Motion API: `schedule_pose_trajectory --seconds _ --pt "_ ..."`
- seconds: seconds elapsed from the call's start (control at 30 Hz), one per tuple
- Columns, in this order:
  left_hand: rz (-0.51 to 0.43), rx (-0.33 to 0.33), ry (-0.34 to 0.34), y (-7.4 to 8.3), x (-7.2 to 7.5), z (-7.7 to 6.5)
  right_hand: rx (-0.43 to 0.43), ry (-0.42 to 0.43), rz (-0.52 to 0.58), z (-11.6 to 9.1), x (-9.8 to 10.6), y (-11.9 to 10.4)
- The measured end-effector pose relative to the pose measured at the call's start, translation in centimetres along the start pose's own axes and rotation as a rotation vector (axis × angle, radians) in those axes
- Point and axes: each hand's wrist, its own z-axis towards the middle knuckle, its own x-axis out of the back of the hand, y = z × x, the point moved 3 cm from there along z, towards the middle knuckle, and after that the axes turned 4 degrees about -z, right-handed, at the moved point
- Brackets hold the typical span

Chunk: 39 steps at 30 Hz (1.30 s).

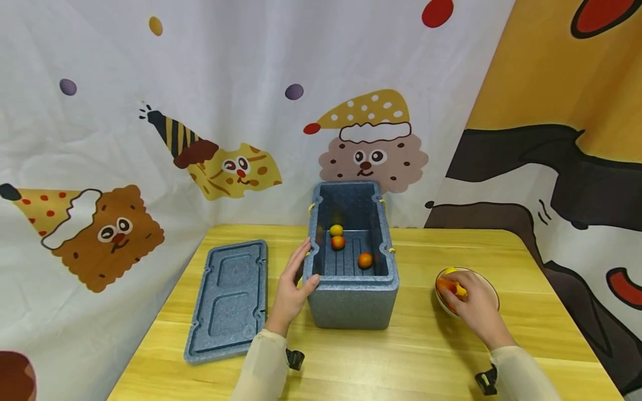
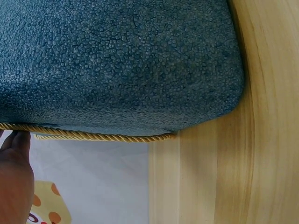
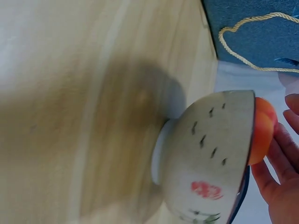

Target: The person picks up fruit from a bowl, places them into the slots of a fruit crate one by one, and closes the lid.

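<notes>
A blue-grey foam box [image 1: 349, 309] stands without its lid in the middle of the table. On its floor lie a yellow fruit [image 1: 336, 229] and two orange-red fruits [image 1: 365, 260]. My left hand [image 1: 290, 292] rests on the box's front left rim, fingers extended along the outer side, near a yellow cord [image 2: 107, 136]. At the right, my right hand [image 1: 476, 305] is over a patterned bowl [image 3: 205, 154], its fingers spread around an orange-red fruit [image 3: 262, 133]. The thumb looks apart from that fruit. Some yellow fruit [image 1: 451, 270] shows in the bowl, partly hidden by the hand.
The box's lid [image 1: 230, 298] lies flat on the table [image 1: 416, 362], left of my left hand. A printed curtain [image 1: 241, 67] hangs behind the table. Cord handles loop from the box's sides, one visible at its right [image 1: 391, 250].
</notes>
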Motion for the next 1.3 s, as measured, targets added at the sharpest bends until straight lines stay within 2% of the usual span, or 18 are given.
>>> schedule_pose_trajectory --seconds 0.4,0.57,0.87,1.3 --pt "-0.012 -0.009 0.012 0.0 0.0 0.1 -0.008 0.021 0.025 -0.7 -0.4 0.9" --pt "-0.012 -0.007 0.012 -0.2 -0.1 0.0 -0.037 0.004 0.032 -0.9 -0.6 1.1" --pt "-0.017 -0.021 0.005 -0.1 -0.1 0.3 -0.071 0.026 0.016 -1.1 -1.1 1.4" --pt "-0.024 -0.029 0.018 -0.2 0.0 0.1 -0.125 -0.007 0.009 -1.1 -1.5 1.7"
